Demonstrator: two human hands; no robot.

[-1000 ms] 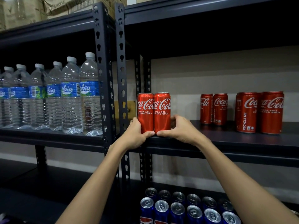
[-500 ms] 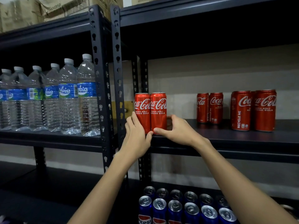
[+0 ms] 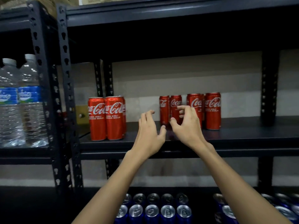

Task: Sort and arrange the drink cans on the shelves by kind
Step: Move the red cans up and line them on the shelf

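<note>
Two bare hands are up at the middle shelf (image 3: pixel 242 135), empty for now. Nearest to me, below the forearms, blue cans (image 3: pixel 152 210) w/ silver tops sit in rows on the bottom shelf, more of them off to the right.

Left hand (image 3: pixel 149 135) is spread, fingers loosely splayed, touching nothing, over the front edge of the middle shelf approx. mid-span. Right hand (image 3: pixel 186 126) is just beside it, thumb and fingers curved apart in a wide C facing the small pair of red cans (image 3: pixel 170 109); whether the fingertips already touch that pair I can't tell, too blurred.

Further back on the same shelf: tall red cans (image 3: pixel 106 118) stand upright, touching each other, at the left end near the front edge, by the upright post. Small pair sits toward the rear, right of centre. Another red group (image 3: pixel 212 110) stands just right of them, upright.

Handling, my guess: slim aluminium cans, probably full, so fairly heavy for the size, stiff while sealed, smooth and a bit slippery, tippy since tall and narrow. Best grip is mid-body, thumb opp. fingers, or squeeze two together from the outer sides and slide them.

Far left, next bay: water bottles (image 3: pixel 22 102).
</note>
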